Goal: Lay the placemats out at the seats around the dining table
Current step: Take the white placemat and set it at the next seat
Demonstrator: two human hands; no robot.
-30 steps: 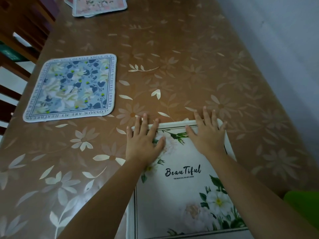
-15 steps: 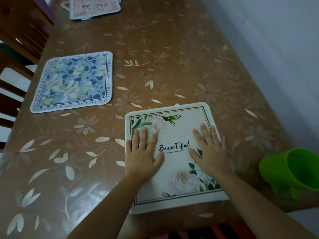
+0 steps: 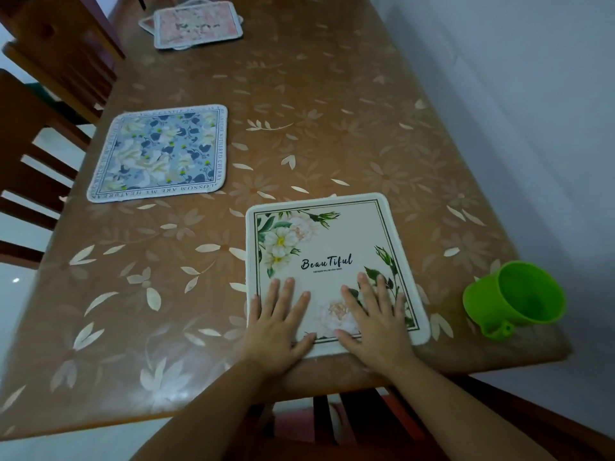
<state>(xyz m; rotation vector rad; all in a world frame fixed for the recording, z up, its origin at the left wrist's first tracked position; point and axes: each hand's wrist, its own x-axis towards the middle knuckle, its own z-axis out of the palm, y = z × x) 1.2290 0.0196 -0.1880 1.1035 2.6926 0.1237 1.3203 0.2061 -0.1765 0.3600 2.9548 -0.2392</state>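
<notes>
A white placemat point(image 3: 332, 241) printed with flowers and the word "Beautiful" lies flat at the near end of the dining table point(image 3: 332, 111). My left hand point(image 3: 278, 322) rests flat on its near left corner, fingers straight. My right hand point(image 3: 377, 319) lies flat on its near right part, fingers spread. A blue floral placemat point(image 3: 161, 153) lies at the table's left side in front of a chair. A small stack of pink placemats point(image 3: 196, 23) sits at the far end.
A green plastic cup point(image 3: 514, 299) stands at the near right corner of the table, close to the white placemat. Wooden chairs point(image 3: 40, 134) line the left side, and another chair point(image 3: 349, 424) sits under the near edge. A wall runs along the right.
Both hands slid back along the white placemat from its far edge to its near edge. The view pulled back, and the green cup came into sight.
</notes>
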